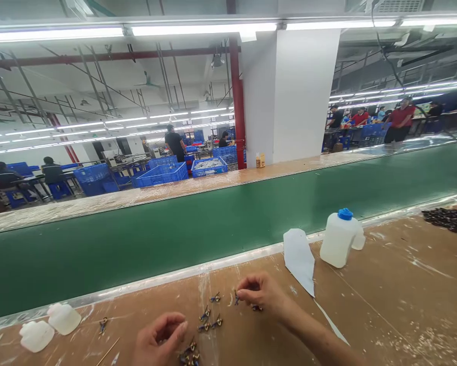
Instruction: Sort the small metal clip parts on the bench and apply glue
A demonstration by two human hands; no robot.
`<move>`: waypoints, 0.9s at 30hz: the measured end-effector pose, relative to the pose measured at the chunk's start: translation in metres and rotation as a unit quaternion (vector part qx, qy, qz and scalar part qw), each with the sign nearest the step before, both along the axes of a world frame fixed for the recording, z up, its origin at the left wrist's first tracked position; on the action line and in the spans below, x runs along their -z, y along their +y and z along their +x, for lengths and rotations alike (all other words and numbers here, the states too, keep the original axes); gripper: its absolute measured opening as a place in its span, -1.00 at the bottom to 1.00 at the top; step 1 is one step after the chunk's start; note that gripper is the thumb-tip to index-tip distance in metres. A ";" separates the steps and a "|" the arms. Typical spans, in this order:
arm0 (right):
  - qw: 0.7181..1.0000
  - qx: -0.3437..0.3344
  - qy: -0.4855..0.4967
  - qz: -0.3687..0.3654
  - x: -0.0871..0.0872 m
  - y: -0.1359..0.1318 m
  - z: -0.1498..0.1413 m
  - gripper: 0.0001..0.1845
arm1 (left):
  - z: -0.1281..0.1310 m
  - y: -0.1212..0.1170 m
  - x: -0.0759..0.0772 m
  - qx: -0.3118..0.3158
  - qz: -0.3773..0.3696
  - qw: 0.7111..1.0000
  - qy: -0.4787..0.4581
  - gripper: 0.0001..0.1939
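A small blue-and-gold piece (236,299) at six o'clock over the desk (277,338) is clamped in the right hand's (262,293) fingertips, probably because it is so tiny, while the left hand (157,336), fingers and thumb apart, curls at seven o'clock near loose pieces (204,327) too small to make out, its wrist cut off.

Across a scuffed brown tabletop (396,284): small blue-and-gold pieces (216,321) in loose clusters, a thin tan stick (108,352), two squat whitish plastic containers (64,319), a white paper sheet (297,259), a translucent blue-capped plastic bottle (335,246), heaped dark pieces (449,220), scattered pale flakes (428,341).
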State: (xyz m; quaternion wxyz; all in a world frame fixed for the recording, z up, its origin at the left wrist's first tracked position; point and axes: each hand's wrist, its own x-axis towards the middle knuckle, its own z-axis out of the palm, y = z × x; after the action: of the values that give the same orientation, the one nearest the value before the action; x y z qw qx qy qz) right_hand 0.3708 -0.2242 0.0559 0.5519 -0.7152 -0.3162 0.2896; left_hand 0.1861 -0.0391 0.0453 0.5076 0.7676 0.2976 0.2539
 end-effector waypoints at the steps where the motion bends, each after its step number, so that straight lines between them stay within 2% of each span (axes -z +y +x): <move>1: 1.000 0.004 -0.014 -0.025 0.005 -0.006 0.007 -0.90 | 0.000 0.007 0.001 0.015 0.041 0.999 0.028 -0.55; 4: 0.993 0.016 -0.083 -0.082 0.015 -0.024 0.019 -0.90 | 0.003 0.019 0.005 0.071 0.125 0.983 0.114 -0.63; 7: 0.980 0.025 -0.151 -0.126 0.015 -0.038 0.020 -0.88 | 0.013 0.017 0.006 0.094 0.154 0.971 0.155 -0.73; 10: 0.967 0.038 -0.211 -0.135 0.011 -0.041 0.016 -0.85 | 0.025 0.011 0.005 0.129 0.185 0.958 0.176 -0.77; 12: 0.963 0.022 -0.246 -0.111 0.012 -0.033 0.010 -0.87 | 0.032 0.010 0.005 0.142 0.200 0.951 0.187 -0.79; 14: 0.958 -0.041 -0.276 -0.062 0.016 -0.018 0.001 -0.89 | 0.035 0.014 0.004 0.129 0.214 0.949 0.192 -0.79; 17: 0.933 -0.166 -0.319 0.025 0.024 0.013 -0.012 -0.72 | 0.032 0.026 0.000 0.089 0.233 0.951 0.182 -0.75; 19: 0.914 -0.208 -0.344 0.060 0.029 0.031 -0.018 -0.65 | 0.025 0.037 -0.004 0.070 0.243 0.951 0.178 -0.72; 24: 0.874 -0.260 -0.393 0.121 0.039 0.052 -0.018 -0.82 | -0.001 0.063 -0.009 0.045 0.239 0.949 0.201 -0.69; 27: 0.872 -0.230 -0.413 0.126 0.045 0.046 -0.004 -0.77 | -0.013 0.071 -0.008 0.057 0.218 0.950 0.217 -0.70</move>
State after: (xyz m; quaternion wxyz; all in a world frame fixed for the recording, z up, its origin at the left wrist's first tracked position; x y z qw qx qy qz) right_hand 0.3672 -0.1786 0.0107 0.3747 -0.6008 -0.7047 0.0444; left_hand 0.1733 0.0317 0.0531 0.2648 0.9118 0.2937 0.1104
